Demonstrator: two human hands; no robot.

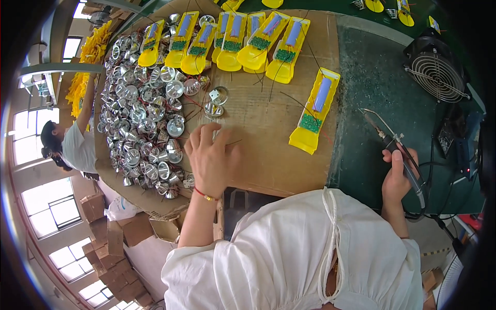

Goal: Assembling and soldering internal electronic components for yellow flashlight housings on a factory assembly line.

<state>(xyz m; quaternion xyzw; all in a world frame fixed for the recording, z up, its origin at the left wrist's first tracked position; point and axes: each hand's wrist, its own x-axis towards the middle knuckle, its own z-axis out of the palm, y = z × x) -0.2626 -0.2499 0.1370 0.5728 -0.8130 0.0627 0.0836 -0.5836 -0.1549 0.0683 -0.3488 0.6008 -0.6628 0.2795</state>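
The left hand (211, 157) lies palm-down on the cardboard sheet (268, 129), fingers loosely spread and gripping nothing; just beyond its fingertips sit two silver reflector cups (216, 101), and to its left a heap of reflectors (144, 108); the right hand (397, 175) is closed around a soldering iron (395, 147), tip pointing away; between the hands, nearer the right, lies one yellow flashlight half (315, 111); a small fan (436, 70) stands beyond the right hand.
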